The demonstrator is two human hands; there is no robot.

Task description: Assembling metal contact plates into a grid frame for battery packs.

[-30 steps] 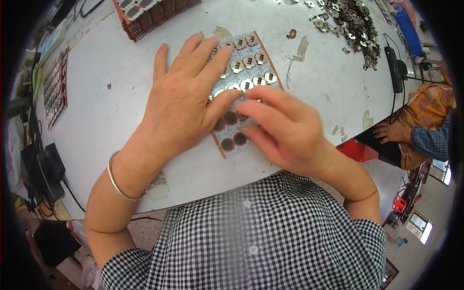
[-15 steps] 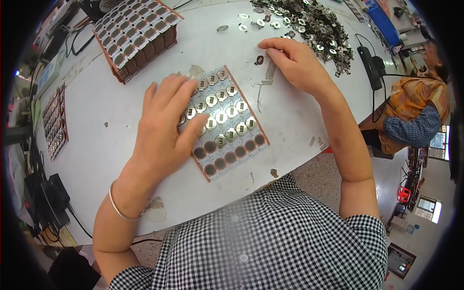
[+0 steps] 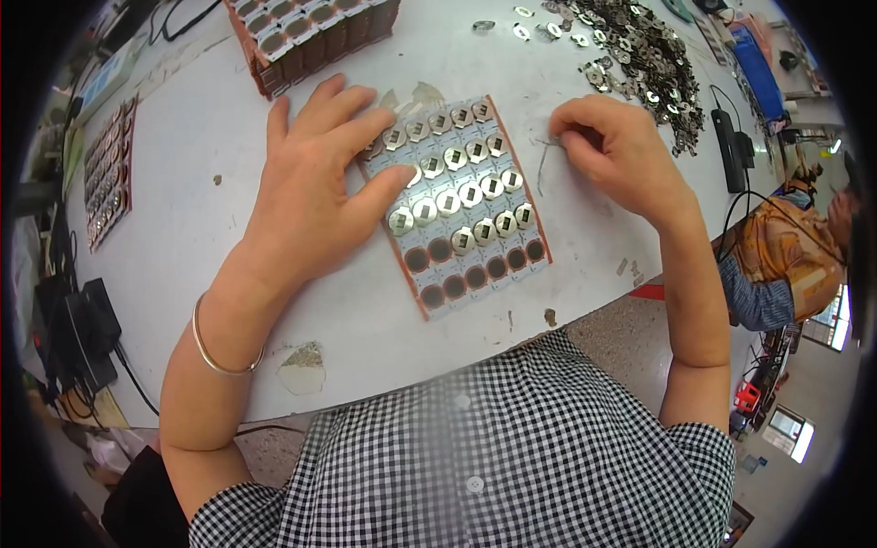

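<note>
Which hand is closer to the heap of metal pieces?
Right: the right hand is just on the near side of the heap. The left hand is farther off, over the panel's left edge.

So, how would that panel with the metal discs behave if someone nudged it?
The panel would probably slide flat rather than tip, being thin and lying level on the table. It looks fairly stiff, with no curl at its edges. The shiny metal discs might slip if tilted, though whether they're fixed is unclear.

l grip [image 3: 315, 187] on panel [image 3: 468, 260] w/ metal discs [image 3: 470, 194]; r grip [image 3: 621, 155] apart
</note>
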